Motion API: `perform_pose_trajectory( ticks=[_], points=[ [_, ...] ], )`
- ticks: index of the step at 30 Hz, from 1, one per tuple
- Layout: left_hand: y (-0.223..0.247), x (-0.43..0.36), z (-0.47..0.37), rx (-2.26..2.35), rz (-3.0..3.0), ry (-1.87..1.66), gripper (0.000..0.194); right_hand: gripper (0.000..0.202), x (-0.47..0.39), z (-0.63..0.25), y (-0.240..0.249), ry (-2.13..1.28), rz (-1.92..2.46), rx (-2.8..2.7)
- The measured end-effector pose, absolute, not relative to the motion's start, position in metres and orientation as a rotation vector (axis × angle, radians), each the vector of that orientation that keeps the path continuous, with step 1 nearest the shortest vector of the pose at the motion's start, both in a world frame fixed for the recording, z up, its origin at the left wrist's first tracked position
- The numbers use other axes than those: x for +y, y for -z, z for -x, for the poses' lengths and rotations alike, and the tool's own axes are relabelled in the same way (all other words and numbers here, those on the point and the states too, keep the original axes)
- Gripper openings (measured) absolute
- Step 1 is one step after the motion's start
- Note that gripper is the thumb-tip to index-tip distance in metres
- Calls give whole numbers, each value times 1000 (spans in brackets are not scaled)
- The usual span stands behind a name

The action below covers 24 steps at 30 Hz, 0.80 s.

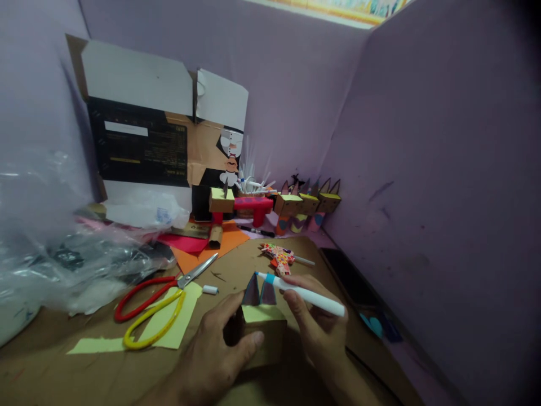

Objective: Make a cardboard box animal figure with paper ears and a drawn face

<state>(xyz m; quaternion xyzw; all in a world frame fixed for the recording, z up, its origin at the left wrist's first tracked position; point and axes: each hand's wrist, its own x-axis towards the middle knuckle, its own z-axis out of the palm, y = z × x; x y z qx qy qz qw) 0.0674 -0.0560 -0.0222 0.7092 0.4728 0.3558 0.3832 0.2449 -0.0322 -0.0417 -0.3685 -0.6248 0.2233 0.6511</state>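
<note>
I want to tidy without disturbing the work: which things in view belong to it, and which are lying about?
Belonging:
- eared cardboard box, in left hand
- white marker, in right hand
- white cap, probably

Apparently lying about:
- open scissors
- black marker
- glue gun
- plastic bag

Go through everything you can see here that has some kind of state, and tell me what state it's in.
White marker: uncapped, in the right hand, tip at an ear's peak
Marker cap: off, lying down
Small cardboard box: upright, gripped by the left hand
Scissors: lying down, blades apparently closed
Large carton: unfolded, propped against the wall
Plastic bag: crumpled
</note>
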Motion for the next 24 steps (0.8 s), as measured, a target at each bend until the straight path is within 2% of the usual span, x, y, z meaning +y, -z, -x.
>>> perform_pose_trajectory(
  ticks=[13,24],
  points=[
    [23,-57,-66,1201,-1802,-880,50,20,-35,-241,29,-505,759,-1505],
    [25,-56,-66,1171,-1806,-890,49,20,-32,-243,41,-532,843,-1399]
  ],
)
